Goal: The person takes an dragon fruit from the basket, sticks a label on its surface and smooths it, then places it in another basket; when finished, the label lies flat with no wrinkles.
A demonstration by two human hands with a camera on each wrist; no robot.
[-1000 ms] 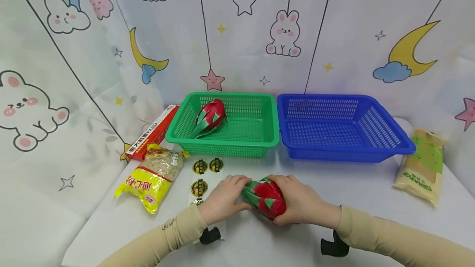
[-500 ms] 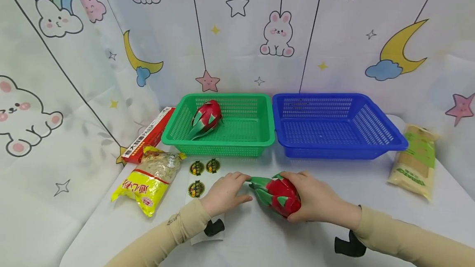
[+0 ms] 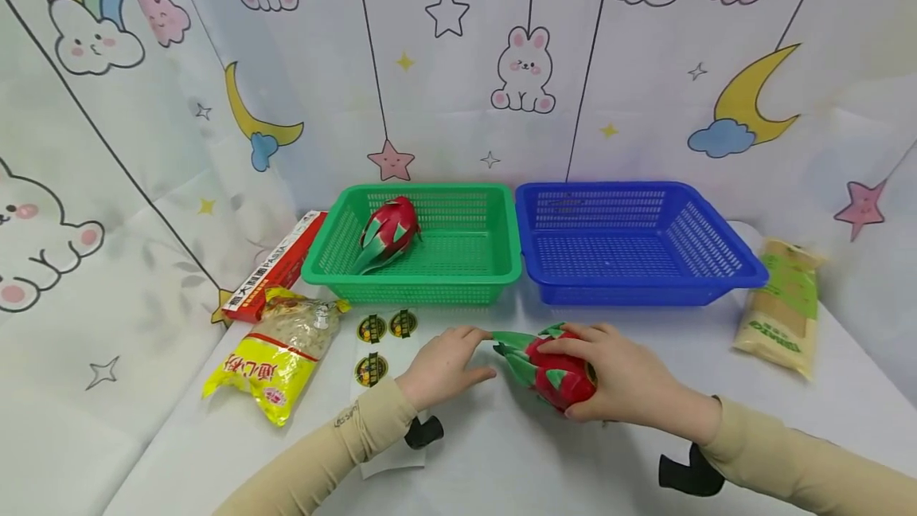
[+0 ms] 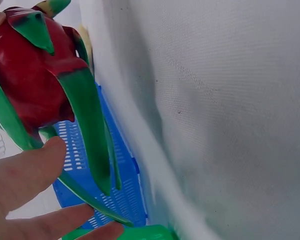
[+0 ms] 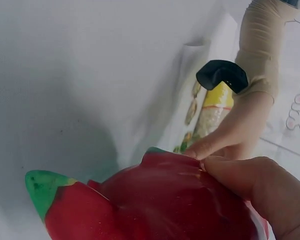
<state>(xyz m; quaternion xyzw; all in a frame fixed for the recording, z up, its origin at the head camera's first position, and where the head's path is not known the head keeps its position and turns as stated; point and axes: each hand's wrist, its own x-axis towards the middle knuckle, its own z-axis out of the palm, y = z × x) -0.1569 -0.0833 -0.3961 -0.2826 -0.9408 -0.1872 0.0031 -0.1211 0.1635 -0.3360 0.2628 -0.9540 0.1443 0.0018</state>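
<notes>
My right hand (image 3: pixel 623 377) grips a red dragon fruit (image 3: pixel 555 388) with green leaf-like scales, thumb at its near side and fingers over the top. Its long green tips point left, toward my left hand (image 3: pixel 447 369). The left fingers are extended, with fingertips right at the leaf ends; in the left wrist view the loose green tips (image 4: pixel 90 125) hang beside the spread fingers. A small dark patch edged in yellow shows on the fruit's right end, partly covered by the right hand. Left of the left hand lies a white sheet with round black-and-gold stickers (image 3: pixel 371 369).
A second dragon fruit (image 3: pixel 390 229) lies in the green basket (image 3: pixel 423 291). Beside that stands a blue basket (image 3: pixel 645 293). At left are a yellow bag of pasta (image 3: pixel 279 353) and a red pasta box (image 3: pixel 275 269); a beige-and-green packet (image 3: pixel 781 309) lies at right.
My right hand has carried the dragon fruit to the right, drawing it away from my left hand, which now meets only the leaf tips. The head view has turned slightly right.
</notes>
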